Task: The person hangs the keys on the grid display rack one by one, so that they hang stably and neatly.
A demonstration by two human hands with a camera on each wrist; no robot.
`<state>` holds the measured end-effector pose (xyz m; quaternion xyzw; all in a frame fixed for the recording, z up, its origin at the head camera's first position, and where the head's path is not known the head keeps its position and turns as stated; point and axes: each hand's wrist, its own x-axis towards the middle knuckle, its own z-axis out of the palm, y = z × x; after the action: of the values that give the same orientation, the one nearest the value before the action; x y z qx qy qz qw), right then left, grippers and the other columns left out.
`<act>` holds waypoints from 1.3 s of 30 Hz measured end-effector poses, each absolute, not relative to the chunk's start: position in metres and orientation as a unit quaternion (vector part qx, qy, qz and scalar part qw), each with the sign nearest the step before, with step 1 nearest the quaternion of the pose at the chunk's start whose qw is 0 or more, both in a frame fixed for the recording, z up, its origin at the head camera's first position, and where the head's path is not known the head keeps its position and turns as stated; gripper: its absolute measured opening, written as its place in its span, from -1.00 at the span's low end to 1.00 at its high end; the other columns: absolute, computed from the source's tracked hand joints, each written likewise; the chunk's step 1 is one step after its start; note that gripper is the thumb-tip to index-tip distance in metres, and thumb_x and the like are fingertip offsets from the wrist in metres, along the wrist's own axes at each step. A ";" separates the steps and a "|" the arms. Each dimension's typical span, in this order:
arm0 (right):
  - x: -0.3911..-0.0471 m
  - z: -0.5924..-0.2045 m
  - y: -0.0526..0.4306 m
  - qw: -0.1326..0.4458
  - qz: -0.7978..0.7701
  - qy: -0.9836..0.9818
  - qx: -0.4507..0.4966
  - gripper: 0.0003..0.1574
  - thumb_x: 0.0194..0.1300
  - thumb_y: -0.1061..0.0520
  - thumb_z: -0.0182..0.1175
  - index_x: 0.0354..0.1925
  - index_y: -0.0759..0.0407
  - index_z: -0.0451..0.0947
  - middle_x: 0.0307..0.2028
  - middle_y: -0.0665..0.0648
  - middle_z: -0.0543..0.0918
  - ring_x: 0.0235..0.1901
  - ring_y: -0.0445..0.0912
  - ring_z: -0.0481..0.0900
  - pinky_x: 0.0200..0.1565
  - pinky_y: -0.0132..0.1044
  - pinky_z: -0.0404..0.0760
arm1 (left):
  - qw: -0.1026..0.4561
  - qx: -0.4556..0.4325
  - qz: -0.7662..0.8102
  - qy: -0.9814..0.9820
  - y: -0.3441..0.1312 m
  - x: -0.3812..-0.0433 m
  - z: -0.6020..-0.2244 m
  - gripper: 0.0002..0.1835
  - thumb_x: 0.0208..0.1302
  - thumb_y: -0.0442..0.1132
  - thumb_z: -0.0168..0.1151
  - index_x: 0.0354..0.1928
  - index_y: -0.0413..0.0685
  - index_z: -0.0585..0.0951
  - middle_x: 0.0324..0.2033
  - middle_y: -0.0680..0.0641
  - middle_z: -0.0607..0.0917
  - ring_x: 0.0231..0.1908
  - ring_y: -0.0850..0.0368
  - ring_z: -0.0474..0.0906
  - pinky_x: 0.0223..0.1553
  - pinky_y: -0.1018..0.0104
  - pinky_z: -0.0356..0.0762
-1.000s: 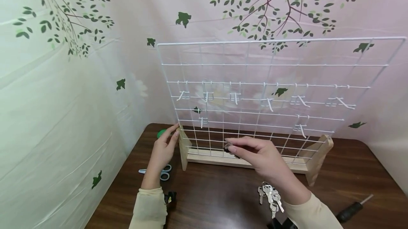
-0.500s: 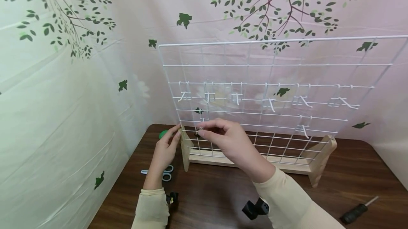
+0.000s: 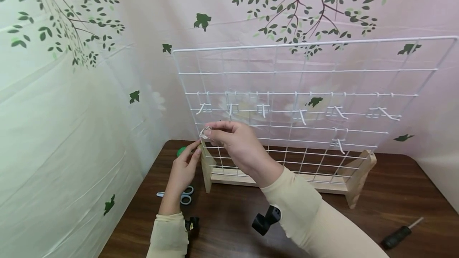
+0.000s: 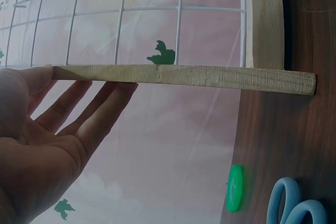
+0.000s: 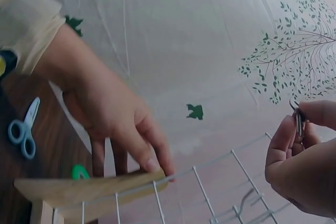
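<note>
My right hand [image 3: 244,150] pinches a small shiny metal piece [image 5: 299,121] between thumb and fingers, in front of the lower left of a white wire grid [image 3: 312,44]. A ring-like loop of it shows in the head view, while a curved hook-like end sticks up in the right wrist view. Its kind I cannot tell. With thumb and fingers on opposite faces, my left hand [image 3: 184,170] grips the left wooden upright [image 4: 199,76] that supports the grid. Several white hooks [image 3: 263,110] hang on the wires; one lower left hook is behind my right hand.
Blue-handled scissors [image 3: 186,199] lie left of the stand, and a green object [image 4: 235,188] sits behind my left hand. On the right of the table lies a screwdriver [image 3: 396,238]. A black wrist camera [image 3: 265,220] juts from my right sleeve. Patterned fabric hangs behind.
My right hand has moved left and up across the grid with the metal piece. The bunch of keys visible earlier is out of sight where my right sleeve now lies. My left hand stays put.
</note>
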<state>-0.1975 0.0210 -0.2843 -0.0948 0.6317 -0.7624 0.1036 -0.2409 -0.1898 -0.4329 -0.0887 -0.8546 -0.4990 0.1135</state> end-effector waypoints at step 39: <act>-0.219 -0.269 -0.010 0.122 -0.846 0.516 -0.056 -0.65 0.56 0.30 0.22 0.15 0.55 0.65 -0.34 -0.01 0.76 -0.42 -0.24 0.62 -0.26 -0.50 0.63 | 0.102 -0.086 -0.503 -0.854 -0.191 -0.242 -0.433 -0.55 0.69 0.05 0.09 0.49 0.24 0.54 0.40 -0.13 0.64 0.29 -0.23 0.68 0.22 -0.21 0.74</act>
<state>-0.2195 -0.0100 -0.2692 -0.0564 0.5163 -0.8458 0.1223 -0.2420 -0.1908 -0.4325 -0.0860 -0.8540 -0.5029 0.1017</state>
